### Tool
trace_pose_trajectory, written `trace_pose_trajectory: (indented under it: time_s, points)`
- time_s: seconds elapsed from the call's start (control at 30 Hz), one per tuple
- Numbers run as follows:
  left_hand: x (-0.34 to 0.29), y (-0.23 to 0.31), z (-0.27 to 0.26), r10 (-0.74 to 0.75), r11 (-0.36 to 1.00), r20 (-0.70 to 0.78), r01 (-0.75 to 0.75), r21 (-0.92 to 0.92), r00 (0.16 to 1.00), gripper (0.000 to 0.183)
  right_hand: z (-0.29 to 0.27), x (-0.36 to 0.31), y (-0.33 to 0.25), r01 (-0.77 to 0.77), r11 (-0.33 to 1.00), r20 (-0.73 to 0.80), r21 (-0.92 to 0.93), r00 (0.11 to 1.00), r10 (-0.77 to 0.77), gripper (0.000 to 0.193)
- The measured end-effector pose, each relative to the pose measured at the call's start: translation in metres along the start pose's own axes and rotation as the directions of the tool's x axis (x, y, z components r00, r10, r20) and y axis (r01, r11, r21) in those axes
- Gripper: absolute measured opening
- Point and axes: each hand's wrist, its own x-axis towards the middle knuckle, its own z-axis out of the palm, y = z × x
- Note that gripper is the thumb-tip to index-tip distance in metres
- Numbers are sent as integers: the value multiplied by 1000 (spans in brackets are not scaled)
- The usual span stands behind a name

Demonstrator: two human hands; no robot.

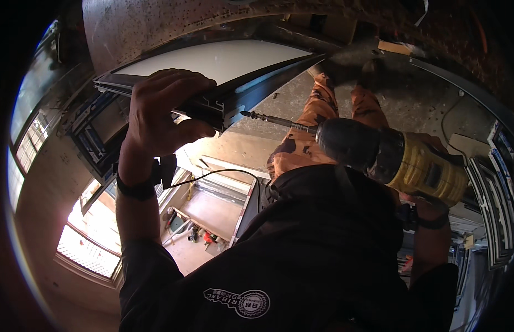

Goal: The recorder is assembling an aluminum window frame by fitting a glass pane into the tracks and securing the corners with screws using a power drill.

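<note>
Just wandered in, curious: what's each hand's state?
Left hand: holding the dark frame near its end.
Right hand: holding the yellow-and-black drill.

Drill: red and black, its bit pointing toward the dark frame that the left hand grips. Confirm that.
Not red: the head view shows the drill is yellow and black. Its bit points toward the dark frame the left hand grips.

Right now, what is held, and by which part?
Left grip: dark frame, by its near corner. Right grip: yellow-black drill, the exact hold hidden from view.
</note>
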Motion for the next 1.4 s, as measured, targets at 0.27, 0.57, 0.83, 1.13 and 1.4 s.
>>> trace_pose_trajectory:
  time_s: [0.27, 0.57, 0.83, 1.13, 1.4]
  points:
    - [3, -1, 2, 51, 998, -13, -51, 32, 999, 62, 5, 22, -25, 150, 821, 94, -551, 989, -118, 63]
    - [6, 0, 2, 49, 999, -1, -49, 8, 999, 62, 7, 22, -35, 172, 769, 115, -616, 985, -129, 59]
    - [5, -1, 4, 84, 996, -31, -83, 24, 996, 61, 2, 17, -25, 103, 805, 44, -584, 995, -95, 61]
    - [2, 1, 4, 50, 998, -23, -49, 38, 998, 62, 12, 30, -37, 208, 840, 127, -501, 978, -167, 66]
    - [2, -4, 5, 69, 996, -34, -67, 55, 997, 65, 15, 23, -32, 210, 824, 85, -526, 977, -195, 67]
